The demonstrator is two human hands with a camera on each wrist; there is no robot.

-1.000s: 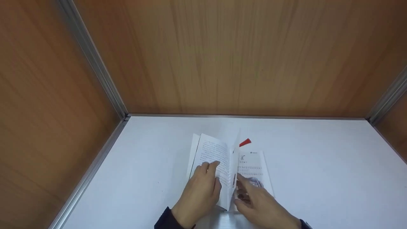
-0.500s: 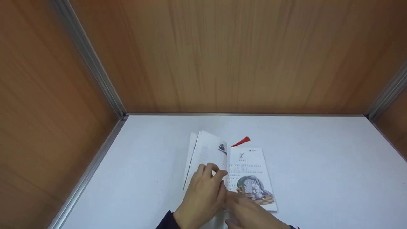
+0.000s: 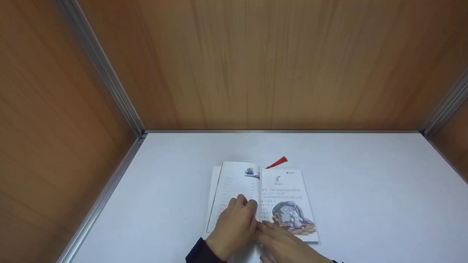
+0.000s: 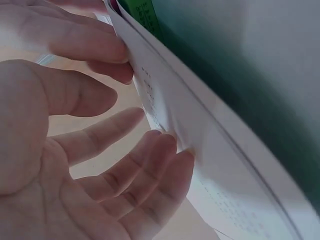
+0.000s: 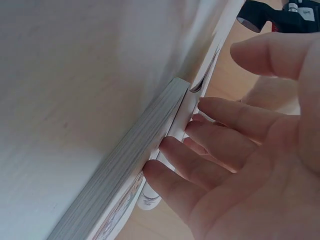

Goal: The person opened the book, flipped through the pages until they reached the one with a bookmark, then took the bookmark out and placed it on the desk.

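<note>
Book (image 3: 261, 199) lies open mid-table (image 3: 365, 190). Left hand (image 3: 234, 226) flat on left page, fingers straight. Right hand (image 3: 283, 243) at 5 o'clock, fingers loose on right page. Red tassel (image 3: 278, 162) at 12. Wood walls (image 3: 256, 65) around.

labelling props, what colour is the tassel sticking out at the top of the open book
Red tassel, clearest in the head view, poking from the book's top edge.
</note>
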